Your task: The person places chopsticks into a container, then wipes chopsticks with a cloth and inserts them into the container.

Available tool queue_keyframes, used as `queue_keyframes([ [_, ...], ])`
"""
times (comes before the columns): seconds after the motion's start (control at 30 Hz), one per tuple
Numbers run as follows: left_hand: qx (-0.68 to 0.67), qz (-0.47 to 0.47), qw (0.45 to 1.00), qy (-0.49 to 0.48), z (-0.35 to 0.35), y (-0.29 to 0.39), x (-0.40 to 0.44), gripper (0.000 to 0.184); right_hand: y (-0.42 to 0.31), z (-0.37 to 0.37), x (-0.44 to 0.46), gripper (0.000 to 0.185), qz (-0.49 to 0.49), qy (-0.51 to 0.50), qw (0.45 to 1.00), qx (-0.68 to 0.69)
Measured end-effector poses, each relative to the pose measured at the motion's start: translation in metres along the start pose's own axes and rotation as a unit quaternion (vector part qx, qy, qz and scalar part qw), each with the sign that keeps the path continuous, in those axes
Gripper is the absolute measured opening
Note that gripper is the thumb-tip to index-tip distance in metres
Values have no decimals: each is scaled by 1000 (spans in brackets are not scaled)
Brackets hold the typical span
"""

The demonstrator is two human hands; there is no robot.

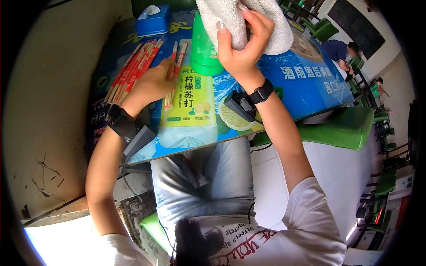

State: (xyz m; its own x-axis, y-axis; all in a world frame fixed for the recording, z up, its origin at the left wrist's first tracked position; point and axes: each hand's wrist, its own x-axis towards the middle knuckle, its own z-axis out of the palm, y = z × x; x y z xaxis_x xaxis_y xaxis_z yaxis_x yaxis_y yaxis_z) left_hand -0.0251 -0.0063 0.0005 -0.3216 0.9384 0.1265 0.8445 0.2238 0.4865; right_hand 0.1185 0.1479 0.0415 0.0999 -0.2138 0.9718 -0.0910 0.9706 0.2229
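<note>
My right hand (pixel 246 46) is closed on a white terry cloth (pixel 277 29), pinching it up over the table's far side. Partly behind the cloth stands a green plastic cylinder (pixel 204 53), its top hidden. My left hand (pixel 153 83) lies low on the table with its fingers curled over wrapped chopsticks (pixel 179 60) in red and white paper. To the left of that hand, and partly under it, several more wrapped chopsticks (pixel 133 66) lie side by side at a slant.
A blue tissue box (pixel 153 21) stands at the table's back left. The tabletop (pixel 288 95) carries printed drink advertising. Beside the table at right is a green bench or chair (pixel 337 128). A wall (pixel 57 88) borders the left. People sit farther off at right.
</note>
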Motion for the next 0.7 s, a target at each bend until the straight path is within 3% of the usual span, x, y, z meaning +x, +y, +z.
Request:
queue_keyframes([
  [0.1,-64,0,996,54,4,-10,8,42,1,-4,-2,53,-8,-36,999,-20],
  [0.2,-91,72,972,204,-10,-8,5,41,1,-2,-2,54,-5,-35,999,-6],
  [0.23,-129,20,970,204,-20,5,0,42,0,-2,-2,54,-2,-37,999,-7],
  [0.37,-326,101,867,364,-22,25,-3,49,-1,-3,-2,55,-4,-32,999,0],
  [0.5,-379,180,833,362,-24,43,-12,47,-2,3,3,49,-44,21,998,29],
  [0.6,-359,210,873,254,-26,46,-16,41,-11,-1,10,49,-73,-21,997,18],
  [0.7,-348,229,873,254,-20,51,-19,39,-12,-1,8,48,-65,-20,998,19],
])
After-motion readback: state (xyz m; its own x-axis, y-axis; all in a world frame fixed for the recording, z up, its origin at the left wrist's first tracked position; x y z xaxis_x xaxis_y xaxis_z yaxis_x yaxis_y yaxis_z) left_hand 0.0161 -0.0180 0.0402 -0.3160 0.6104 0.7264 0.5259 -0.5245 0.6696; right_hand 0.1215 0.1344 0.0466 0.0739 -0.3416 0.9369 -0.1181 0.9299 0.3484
